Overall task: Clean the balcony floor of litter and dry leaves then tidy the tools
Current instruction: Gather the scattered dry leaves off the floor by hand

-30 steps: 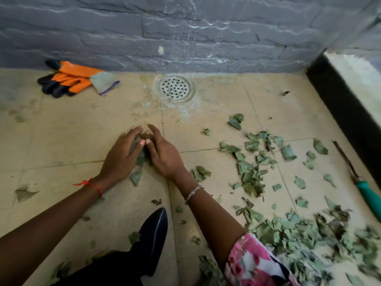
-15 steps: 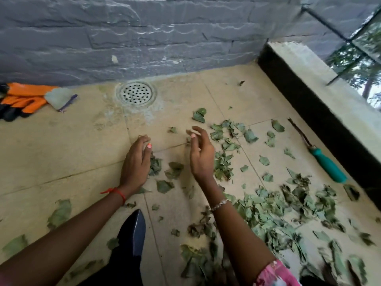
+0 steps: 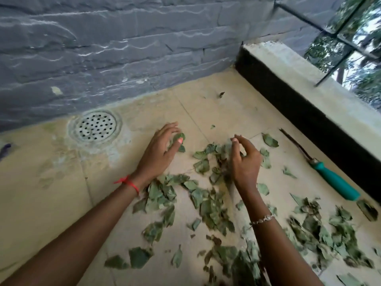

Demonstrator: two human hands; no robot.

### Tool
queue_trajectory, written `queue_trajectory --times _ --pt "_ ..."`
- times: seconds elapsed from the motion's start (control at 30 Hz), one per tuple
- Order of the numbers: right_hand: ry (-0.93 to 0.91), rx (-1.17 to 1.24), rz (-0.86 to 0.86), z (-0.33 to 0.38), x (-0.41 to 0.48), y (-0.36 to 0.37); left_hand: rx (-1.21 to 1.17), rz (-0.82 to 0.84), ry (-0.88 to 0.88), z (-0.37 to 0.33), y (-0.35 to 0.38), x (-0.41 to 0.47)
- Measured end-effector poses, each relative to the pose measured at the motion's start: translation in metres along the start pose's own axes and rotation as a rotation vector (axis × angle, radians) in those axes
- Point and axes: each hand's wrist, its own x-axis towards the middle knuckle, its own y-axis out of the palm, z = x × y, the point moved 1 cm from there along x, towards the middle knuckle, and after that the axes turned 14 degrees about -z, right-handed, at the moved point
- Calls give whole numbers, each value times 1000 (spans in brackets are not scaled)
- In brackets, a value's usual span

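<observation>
From the head camera, your left hand [image 3: 158, 153] lies low over the beige tiled floor [image 3: 45, 203] with fingers spread loosely, thumb and forefinger around one green leaf [image 3: 179, 137], while your right hand [image 3: 244, 162] hovers half-curled, fingertips drawn near the thumb (whether it has a leaf, you cannot tell). Dry leaves [image 3: 206, 199] lie scattered between and behind both hands, the round drain cover [image 3: 96, 126] sits beyond your left hand, and the teal-handled tool [image 3: 329, 178] lies well right of your right hand.
</observation>
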Motion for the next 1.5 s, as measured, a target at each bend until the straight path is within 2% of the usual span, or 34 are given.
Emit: queue_trajectory --times 0.07,0.13,0.33,0.43,0.53,0.67,0.8,0.87,0.93,1.0,1.07,1.17,1.23,1.37,1.43,1.5 --pt "-17 -14 4 -5 28 23 97 105 65 19 14 43" --pt "-67 -64 76 -1 51 42 128 146 55 32 21 66" --pt "-191 -245 427 -7 132 113 196 120 75 47 33 80" --pt "-209 -288 504 -17 151 135 192 137 76 48 34 83" --pt "-273 -271 507 -20 140 132 173 137 78 47 33 81" --pt "-315 -88 510 -11 92 109 123 145 81 44 30 86" --pt "-235 39 625 -3 46 66 70 188 42 42 26 80" --pt "-73 141 523 -1 41 46 47 208 41 41 25 78" --pt "47 184 311 -2 44 24 24 227 21 38 24 72" --pt "28 35 106 -9 58 8 -17 241 -46 34 25 71" --pt "3 -176 23 -24 73 -3 -64 245 -138 30 27 66" --pt "22 -416 117 -57 85 -13 -7 287 -164 22 32 50" --pt "7 -460 211 -65 75 -13 29 318 -152 16 35 35" --pt "-116 -327 378 -45 33 5 -30 370 -173 5 40 21" --pt "-178 -145 462 -23 6 8 -90 387 -206 0 35 12" --pt "-115 54 429 -12 -8 9 -137 392 -240 -2 28 10"
